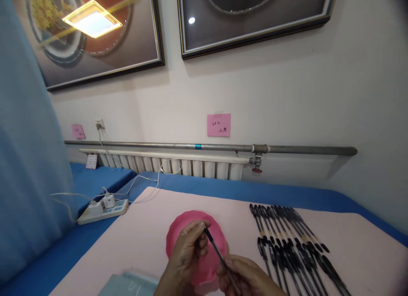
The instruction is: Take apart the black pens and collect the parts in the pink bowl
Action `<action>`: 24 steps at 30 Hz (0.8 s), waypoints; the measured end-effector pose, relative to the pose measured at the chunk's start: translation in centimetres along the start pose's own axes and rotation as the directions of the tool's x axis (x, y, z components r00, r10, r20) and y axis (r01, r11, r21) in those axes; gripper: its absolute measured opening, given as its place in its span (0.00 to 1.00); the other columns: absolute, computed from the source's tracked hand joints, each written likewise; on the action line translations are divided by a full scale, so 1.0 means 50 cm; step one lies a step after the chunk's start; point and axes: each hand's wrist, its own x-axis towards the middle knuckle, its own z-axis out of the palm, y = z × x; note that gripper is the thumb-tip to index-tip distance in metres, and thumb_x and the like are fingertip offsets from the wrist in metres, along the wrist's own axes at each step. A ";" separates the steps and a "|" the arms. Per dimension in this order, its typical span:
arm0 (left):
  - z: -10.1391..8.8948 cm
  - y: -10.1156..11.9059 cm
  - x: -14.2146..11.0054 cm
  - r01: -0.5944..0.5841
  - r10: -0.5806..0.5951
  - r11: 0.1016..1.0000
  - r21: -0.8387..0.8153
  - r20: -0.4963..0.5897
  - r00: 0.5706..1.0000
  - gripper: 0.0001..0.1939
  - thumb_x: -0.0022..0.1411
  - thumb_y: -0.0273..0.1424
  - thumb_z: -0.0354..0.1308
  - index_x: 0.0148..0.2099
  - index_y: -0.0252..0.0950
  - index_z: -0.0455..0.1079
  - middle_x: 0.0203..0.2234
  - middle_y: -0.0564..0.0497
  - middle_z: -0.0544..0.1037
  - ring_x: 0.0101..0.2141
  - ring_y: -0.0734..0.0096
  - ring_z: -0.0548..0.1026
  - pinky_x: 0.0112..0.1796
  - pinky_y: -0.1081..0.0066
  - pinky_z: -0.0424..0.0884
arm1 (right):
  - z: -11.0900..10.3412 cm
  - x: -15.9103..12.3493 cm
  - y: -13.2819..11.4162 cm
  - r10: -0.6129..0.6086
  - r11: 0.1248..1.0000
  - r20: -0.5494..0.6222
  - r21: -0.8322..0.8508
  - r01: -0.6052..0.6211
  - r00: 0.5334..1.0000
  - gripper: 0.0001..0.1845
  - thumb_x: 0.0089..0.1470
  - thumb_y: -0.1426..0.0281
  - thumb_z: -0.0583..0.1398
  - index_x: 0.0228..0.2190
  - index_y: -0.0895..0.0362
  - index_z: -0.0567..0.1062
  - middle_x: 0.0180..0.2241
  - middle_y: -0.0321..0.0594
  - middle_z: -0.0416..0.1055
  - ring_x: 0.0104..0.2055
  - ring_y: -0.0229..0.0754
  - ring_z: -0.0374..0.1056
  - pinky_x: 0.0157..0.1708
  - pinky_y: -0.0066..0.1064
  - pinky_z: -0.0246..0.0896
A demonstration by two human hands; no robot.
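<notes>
Black pen (217,251) is pinched tightly by left hand (188,247) and right hand (244,275).

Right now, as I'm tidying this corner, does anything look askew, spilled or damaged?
Nothing looks spilled. The power strip seems out of place on the blue surface, a loose white cable straggling onto the pink sheet. The nearer row's rightmost black pens bunch together.

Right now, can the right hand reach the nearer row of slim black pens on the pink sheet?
Probably, yes: those black pens lie beside the right hand, and nothing seems in the way. That hand holds a slim dark pen, so grabbing looks tricky.
</notes>
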 end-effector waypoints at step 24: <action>-0.092 0.085 0.015 -0.141 0.223 0.894 0.426 -0.149 0.963 0.18 0.51 0.46 0.55 0.26 0.36 0.60 0.16 0.60 0.60 0.17 0.81 0.57 0.19 0.77 0.54 | -0.008 0.001 0.001 -0.064 0.983 -0.054 -0.175 0.053 0.997 0.09 0.43 0.67 0.60 0.23 0.58 0.65 0.16 0.32 0.68 0.12 0.26 0.58 0.12 0.17 0.40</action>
